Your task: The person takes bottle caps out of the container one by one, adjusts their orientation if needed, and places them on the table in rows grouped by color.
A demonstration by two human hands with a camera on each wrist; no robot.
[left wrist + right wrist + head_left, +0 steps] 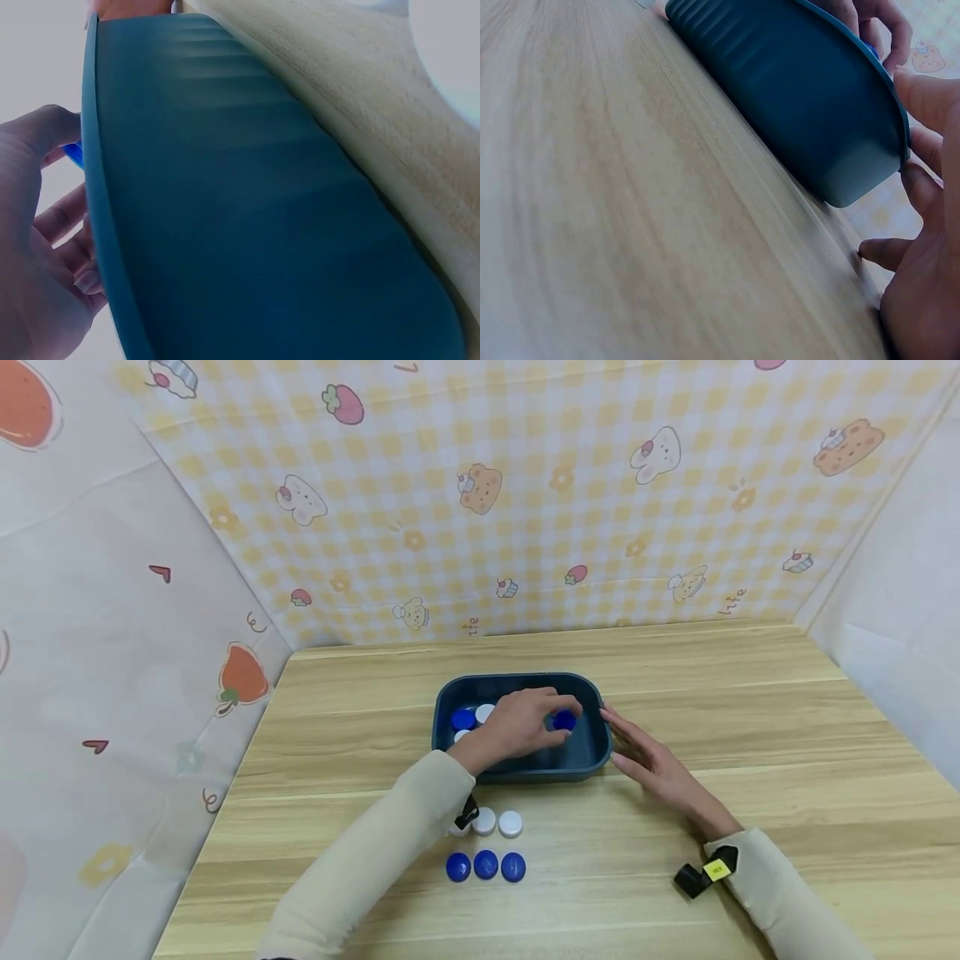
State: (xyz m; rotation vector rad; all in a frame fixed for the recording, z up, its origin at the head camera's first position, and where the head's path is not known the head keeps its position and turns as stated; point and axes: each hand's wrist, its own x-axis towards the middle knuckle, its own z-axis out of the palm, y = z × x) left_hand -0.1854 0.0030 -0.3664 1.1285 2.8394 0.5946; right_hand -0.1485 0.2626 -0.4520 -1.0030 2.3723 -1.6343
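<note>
A dark teal plastic bin [525, 774] sits on the table. My left hand [521, 722] reaches over its near wall, and thumb and index finger pinch a blue bottle cap [564, 720] inside the right part. In the left wrist view a sliver of that blue cap [73, 153] shows by the fingers, behind the bin's rim. My right hand [660, 772] touches the bin's right end with its fingers spread and fairly straight. At the bin's left lie another blue cap [463, 719] and white caps [485, 713], partly hidden by the left hand.
In front of the bin lie a row of white caps [511, 824], partly behind the left sleeve, and a row of three blue caps [486, 864]. A patterned cloth [480, 543] hangs behind the wooden table [735, 693]. Both wrists carry small black cameras [693, 880].
</note>
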